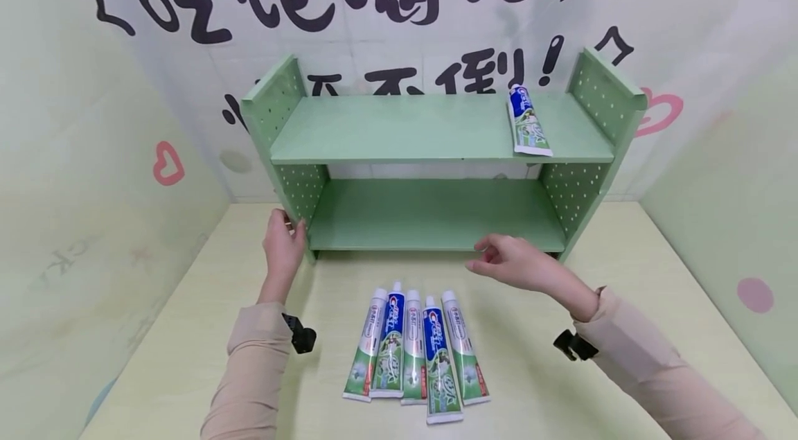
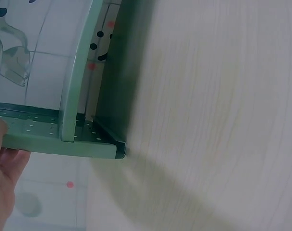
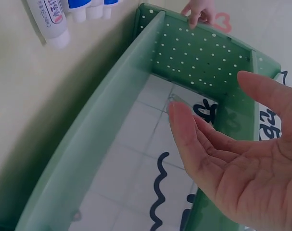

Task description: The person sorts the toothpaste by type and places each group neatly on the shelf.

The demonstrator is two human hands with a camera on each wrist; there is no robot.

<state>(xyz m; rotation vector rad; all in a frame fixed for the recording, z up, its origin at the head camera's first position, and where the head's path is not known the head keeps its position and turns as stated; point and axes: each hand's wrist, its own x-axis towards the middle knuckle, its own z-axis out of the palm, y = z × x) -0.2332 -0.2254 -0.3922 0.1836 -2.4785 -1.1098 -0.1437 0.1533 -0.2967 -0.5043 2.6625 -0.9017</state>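
A green two-tier shelf (image 1: 386, 128) with perforated side panels stands on the table. My left hand (image 1: 285, 246) grips the front edge of its left side panel; in the left wrist view the fingers (image 2: 16, 161) lie at the panel's edge. My right hand (image 1: 514, 263) hovers before the lower tier with nothing in it, thumb and fingers loosely bent and apart, as the right wrist view shows. One Crest toothpaste tube (image 1: 528, 125) lies on the upper tier, toward the right, cap to the back. Several toothpaste tubes (image 1: 411, 350) lie side by side on the table, caps toward the shelf.
The pale wooden table (image 1: 530, 371) runs beneath everything. Behind the shelf rises a white wall (image 1: 399, 45) with large black lettering, and further walls flank the table left and right. Black wrist cameras (image 1: 301, 335) sit at both sleeves.
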